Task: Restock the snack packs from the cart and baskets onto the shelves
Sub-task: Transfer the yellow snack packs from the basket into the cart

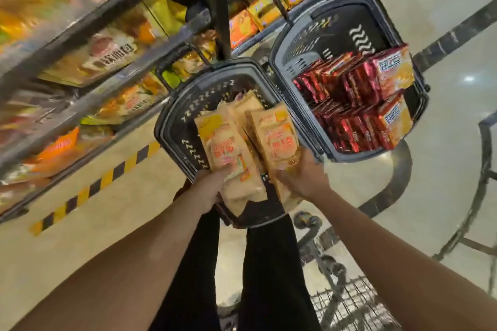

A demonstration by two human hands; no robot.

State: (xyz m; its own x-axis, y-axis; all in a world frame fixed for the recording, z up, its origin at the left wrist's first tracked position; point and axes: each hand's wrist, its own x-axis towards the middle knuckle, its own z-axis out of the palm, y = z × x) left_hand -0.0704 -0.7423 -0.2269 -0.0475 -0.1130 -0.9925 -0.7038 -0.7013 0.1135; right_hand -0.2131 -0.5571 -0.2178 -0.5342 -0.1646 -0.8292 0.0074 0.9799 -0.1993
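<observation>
The left hand (212, 183) is clamping one pale orange snack pack (228, 153) by its near end, and the right hand (298, 172) is clamping a second pack (277, 137) the same way. Both are hovering over the near basket (172, 126), probably so a pair can be carried at once. Red packs (357, 105) are filling the far basket (295, 35) on the right. The shelves (88, 43) are waiting on the left.

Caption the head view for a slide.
Left hand and right hand each lift pale orange snack packs above the dark plastic basket.
</observation>
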